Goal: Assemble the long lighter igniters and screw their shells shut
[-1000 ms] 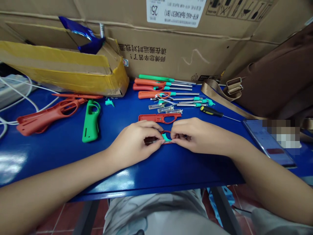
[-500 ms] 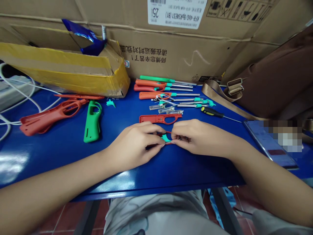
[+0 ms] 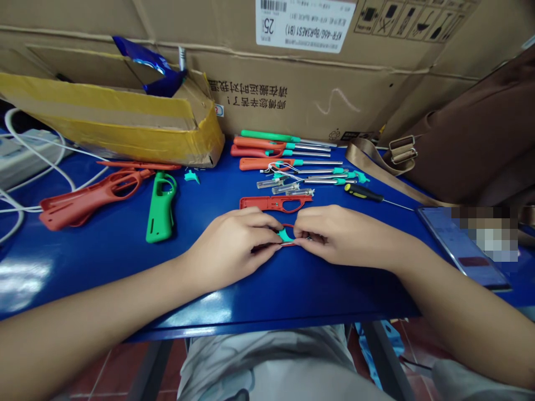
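Observation:
Both hands pinch one red lighter half-shell [image 3: 288,226] low over the blue table. My left hand [image 3: 236,242] is closed around its handle end, which the fingers mostly cover. At the other end my right hand [image 3: 330,233] is closed, its thumb and forefinger at the shell's edge. A teal trigger [image 3: 286,236] sits in the shell's loop between the fingertips. Just beyond the hands lies another red half-shell [image 3: 271,203], open side up. Clear fuel tanks [image 3: 285,188] and metal lighter tubes with teal parts [image 3: 328,181] lie behind it.
Several lighters with metal tubes [image 3: 267,163] lie at the back. Left are red shells [image 3: 96,195], a green shell [image 3: 161,209] and a small teal piece [image 3: 192,176]. A screwdriver [image 3: 363,192] and a phone [image 3: 460,245] lie right. A yellow-taped box [image 3: 125,120] stands back left.
The whole view has shifted slightly. Both hands keep the same grip on the red half-shell, with hardly any visible finger movement.

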`<move>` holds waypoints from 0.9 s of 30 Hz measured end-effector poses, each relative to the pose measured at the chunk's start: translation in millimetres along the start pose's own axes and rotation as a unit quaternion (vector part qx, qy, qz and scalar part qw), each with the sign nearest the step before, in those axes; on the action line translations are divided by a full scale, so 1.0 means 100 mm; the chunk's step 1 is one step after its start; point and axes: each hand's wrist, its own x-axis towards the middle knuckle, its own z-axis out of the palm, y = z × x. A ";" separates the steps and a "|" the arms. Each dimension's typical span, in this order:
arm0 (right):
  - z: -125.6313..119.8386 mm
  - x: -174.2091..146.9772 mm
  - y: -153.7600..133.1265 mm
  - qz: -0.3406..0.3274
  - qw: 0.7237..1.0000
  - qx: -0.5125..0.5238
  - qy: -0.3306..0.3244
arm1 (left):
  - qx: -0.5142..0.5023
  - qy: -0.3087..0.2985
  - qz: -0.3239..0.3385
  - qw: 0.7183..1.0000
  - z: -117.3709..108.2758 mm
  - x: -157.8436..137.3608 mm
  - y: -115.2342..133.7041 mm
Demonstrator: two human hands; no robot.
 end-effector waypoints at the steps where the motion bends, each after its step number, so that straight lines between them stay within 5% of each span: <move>1: 0.00 0.00 0.00 -0.002 1.000 0.001 -0.001 | -0.001 0.004 0.000 1.000 0.00 0.00 0.00; 27: 0.02 0.01 0.05 -0.039 0.999 -0.002 0.016 | 0.028 0.010 0.004 1.000 0.01 0.00 -0.04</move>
